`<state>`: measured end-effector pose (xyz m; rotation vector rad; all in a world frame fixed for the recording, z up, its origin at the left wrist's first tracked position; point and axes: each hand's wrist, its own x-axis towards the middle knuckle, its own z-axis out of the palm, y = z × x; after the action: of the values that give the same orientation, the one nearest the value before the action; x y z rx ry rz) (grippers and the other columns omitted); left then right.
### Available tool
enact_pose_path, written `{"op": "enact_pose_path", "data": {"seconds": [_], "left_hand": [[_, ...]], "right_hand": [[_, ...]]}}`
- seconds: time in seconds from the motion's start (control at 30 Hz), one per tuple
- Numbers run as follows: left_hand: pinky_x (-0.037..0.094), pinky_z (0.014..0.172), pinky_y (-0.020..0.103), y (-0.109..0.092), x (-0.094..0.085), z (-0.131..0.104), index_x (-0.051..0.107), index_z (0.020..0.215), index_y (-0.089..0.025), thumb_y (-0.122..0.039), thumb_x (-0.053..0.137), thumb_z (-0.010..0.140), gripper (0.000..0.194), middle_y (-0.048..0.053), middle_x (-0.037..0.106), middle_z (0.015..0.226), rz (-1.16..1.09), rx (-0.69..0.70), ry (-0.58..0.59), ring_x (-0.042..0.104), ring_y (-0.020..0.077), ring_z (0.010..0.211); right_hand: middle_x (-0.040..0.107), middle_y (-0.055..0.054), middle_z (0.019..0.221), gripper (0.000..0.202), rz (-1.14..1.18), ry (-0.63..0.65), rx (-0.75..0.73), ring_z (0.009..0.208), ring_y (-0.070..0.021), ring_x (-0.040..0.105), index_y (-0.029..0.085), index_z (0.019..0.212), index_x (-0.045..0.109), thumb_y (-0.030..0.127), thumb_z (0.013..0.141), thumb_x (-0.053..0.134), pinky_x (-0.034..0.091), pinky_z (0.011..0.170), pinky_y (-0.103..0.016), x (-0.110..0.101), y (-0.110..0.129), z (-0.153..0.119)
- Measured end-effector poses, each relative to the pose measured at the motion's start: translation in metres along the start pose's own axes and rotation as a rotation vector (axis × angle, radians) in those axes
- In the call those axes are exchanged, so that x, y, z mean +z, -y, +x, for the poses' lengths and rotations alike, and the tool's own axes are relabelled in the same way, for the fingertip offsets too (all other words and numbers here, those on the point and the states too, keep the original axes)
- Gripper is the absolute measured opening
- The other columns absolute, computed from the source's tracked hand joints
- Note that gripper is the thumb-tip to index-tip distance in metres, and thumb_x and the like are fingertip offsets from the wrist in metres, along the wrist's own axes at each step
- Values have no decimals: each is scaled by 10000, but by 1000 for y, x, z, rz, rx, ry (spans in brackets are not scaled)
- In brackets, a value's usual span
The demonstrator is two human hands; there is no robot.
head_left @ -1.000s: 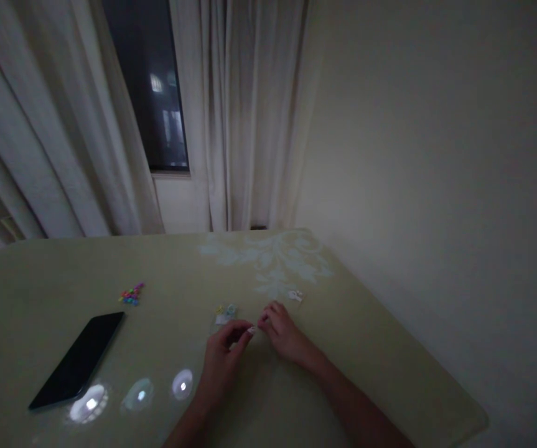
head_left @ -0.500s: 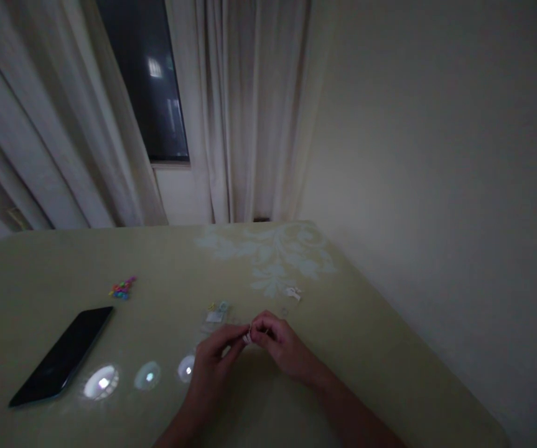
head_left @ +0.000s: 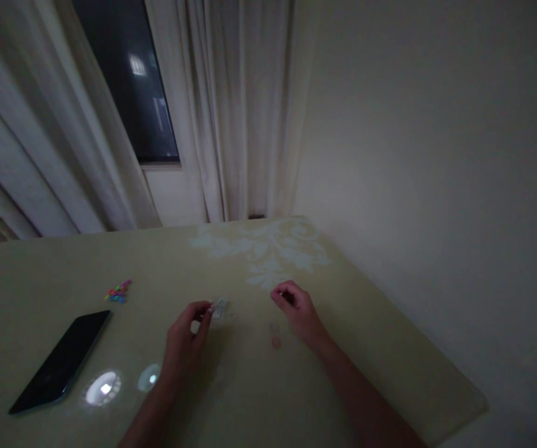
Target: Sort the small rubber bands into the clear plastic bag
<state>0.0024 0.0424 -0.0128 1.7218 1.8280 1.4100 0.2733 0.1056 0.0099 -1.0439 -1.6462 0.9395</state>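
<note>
On the yellow-green table (head_left: 389,348) our left hand (head_left: 185,339) pinches a small pale piece (head_left: 218,307) at the fingertips; our right hand (head_left: 298,309) is curled, and we cannot tell what it holds. We should grip lightly in this dim light. The phone (head_left: 60,361) and colourful beads (head_left: 117,290) lie well apart, blocking nothing.

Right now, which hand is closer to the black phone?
Left. The left hand is nearer the black phone, with bare table between them. The right hand sits farther off, on the other side of the left hand.
</note>
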Motion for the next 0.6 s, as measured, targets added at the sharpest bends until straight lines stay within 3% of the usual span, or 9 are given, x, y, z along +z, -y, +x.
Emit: {"op": "enact_pose_path", "data": {"seconds": [0.07, 0.17, 0.33, 0.47, 0.6], "left_hand": [[586, 693, 305, 11, -10, 7, 700, 990, -230, -499, 593, 936, 294, 39, 776, 858, 87, -2, -60, 738, 228, 768], [588, 753, 336, 21, -18, 11, 701, 983, -223, -461, 548, 954, 285, 56, 766, 904, 202, 35, -56, 730, 231, 777], [583, 828, 359, 25, -23, 9, 744, 966, -210, -318, 421, 1006, 343, 111, 753, 1039, 388, 189, 75, 730, 260, 931], [591, 828, 336, 27, -29, 9, 770, 1053, -198, -155, 469, 904, 339, 118, 769, 1088, 509, 305, 208, 732, 268, 993], [602, 839, 334, 23, -33, 9, 780, 1076, -193, -99, 483, 847, 386, 122, 783, 1116, 571, 328, 260, 737, 273, 1022]], "right_hand": [[639, -39, 884, 256, -105, -69, -1, 725, -162, 572, 202, 905, 676, 450, 944, 630, 471, 678, -288, -13, -8, 7], [639, -42, 887, 148, -320, -71, -19, 690, -152, 563, 193, 887, 680, 323, 938, 632, 469, 683, -294, -25, -19, 12], [632, -47, 950, 65, -550, 49, -1, 692, -132, 574, 171, 881, 682, 147, 921, 636, 456, 710, -285, -25, -22, 9], [643, -60, 981, 89, -561, 94, -4, 744, -142, 594, 167, 894, 693, 125, 937, 627, 459, 723, -276, -21, -21, 7], [649, -60, 960, 101, -581, 113, -24, 754, -146, 590, 174, 897, 695, 136, 953, 620, 461, 726, -272, -20, -24, 6]]}}
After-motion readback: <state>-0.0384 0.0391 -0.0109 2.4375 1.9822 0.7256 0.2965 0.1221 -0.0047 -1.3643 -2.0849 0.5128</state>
